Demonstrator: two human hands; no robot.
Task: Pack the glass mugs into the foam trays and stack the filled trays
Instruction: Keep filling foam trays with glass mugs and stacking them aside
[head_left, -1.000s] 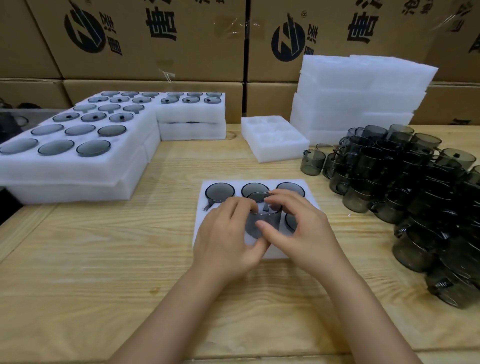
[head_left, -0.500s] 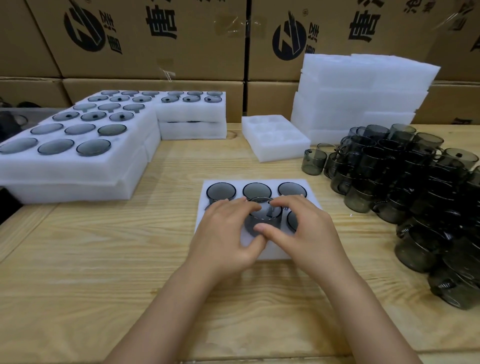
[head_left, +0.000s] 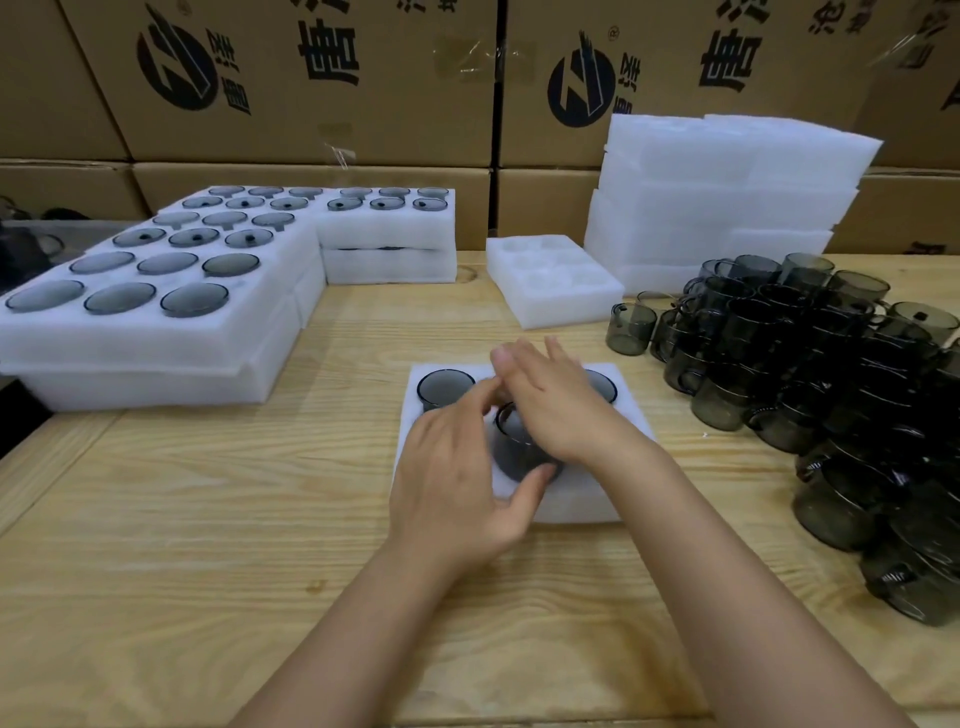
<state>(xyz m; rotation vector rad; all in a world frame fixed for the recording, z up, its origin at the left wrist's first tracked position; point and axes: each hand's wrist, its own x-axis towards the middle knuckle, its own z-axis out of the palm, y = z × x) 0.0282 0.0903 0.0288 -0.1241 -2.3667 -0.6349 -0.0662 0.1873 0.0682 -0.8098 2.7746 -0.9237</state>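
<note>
The left hand (head_left: 457, 478) is curled round a smoky glass mug (head_left: 519, 452), thumb pressed to its near side and fingers bent over the far-left of its rim, so it grasps that mug. The right hand (head_left: 561, 400) lies just above the same mug with its fingers stretched out and loose, holding nothing; it is blurred, and I cannot tell whether it touches the glass. The mug sits in the middle pocket of the near row of a white foam tray (head_left: 582, 499) that lies flat on the wooden table (head_left: 208, 519) in front of the person. A second mug (head_left: 445, 387) fills the tray's far-left pocket, and part of another (head_left: 602, 384) shows in the far-right pocket beside the right hand. To the right stands a crowded pile of loose mugs (head_left: 831, 374). Farther off, an empty tray (head_left: 550, 280) lies near a tall stack of empty foam trays (head_left: 727, 197). On the left, filled trays (head_left: 156, 312) are stacked two deep, with a smaller filled stack (head_left: 387, 228) at their far right. Printed cardboard boxes (head_left: 311, 78) wall the far side.
</note>
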